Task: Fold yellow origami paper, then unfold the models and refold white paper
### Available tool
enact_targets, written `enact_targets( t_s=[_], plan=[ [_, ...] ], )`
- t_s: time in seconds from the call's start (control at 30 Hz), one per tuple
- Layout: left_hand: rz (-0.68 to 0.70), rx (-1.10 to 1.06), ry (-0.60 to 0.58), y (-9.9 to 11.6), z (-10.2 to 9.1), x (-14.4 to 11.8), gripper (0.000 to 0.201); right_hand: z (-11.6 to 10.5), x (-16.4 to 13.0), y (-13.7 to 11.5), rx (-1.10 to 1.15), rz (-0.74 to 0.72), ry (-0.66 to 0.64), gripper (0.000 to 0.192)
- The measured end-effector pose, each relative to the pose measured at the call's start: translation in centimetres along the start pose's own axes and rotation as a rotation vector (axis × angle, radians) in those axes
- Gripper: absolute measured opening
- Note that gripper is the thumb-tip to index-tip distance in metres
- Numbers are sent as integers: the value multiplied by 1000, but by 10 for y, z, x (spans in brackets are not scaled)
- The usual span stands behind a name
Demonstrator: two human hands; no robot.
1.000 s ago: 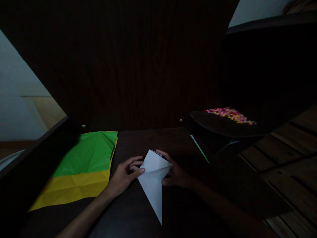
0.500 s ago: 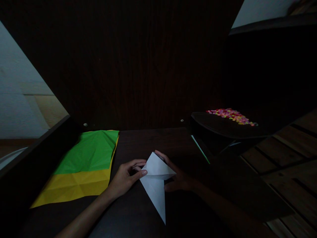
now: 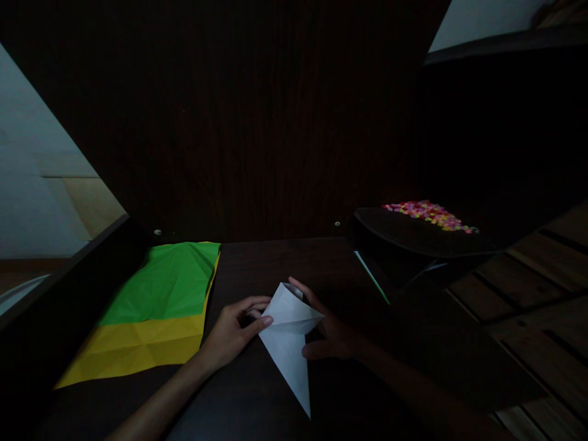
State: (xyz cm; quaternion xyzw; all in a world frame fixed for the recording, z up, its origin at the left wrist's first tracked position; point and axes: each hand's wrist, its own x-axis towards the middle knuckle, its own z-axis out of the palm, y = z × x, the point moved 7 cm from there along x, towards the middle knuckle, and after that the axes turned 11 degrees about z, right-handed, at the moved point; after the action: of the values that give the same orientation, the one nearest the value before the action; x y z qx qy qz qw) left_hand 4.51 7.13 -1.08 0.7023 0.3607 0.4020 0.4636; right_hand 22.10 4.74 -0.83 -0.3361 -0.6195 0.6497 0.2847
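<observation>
Pinching a white folded paper (image 3: 288,334) on the dark counter (image 3: 257,263): left hand (image 3: 232,331) closed on its left corner, right hand (image 3: 328,334) gripping its right side. Better to keep edges aligned, press creases firmly. Green-and-yellow sheet (image 3: 151,306) well apart, left.

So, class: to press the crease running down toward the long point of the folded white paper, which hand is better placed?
Probably the right hand. Its thumb lies against the folded white paper on the side nearer the long point, while the left hand pinches the paper's upper left edge and looks suited to anchoring it on the dark table.
</observation>
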Motion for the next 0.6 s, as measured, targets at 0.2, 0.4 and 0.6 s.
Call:
enact_targets(
  t_s=[0.2, 0.4, 0.6],
  plan=[
    [-6, -12, 2, 1, 1, -1, 42, -1, 1, 5, 36, -10, 9, 117],
    [-17, -44, 29, -1, 0, -2, 48, -3, 4, 10, 130, -10, 61, 112],
    [14, 32, 82, -6, -6, -2, 52, -14, 10, 13, 169, 34, 237, 100]
  ],
)
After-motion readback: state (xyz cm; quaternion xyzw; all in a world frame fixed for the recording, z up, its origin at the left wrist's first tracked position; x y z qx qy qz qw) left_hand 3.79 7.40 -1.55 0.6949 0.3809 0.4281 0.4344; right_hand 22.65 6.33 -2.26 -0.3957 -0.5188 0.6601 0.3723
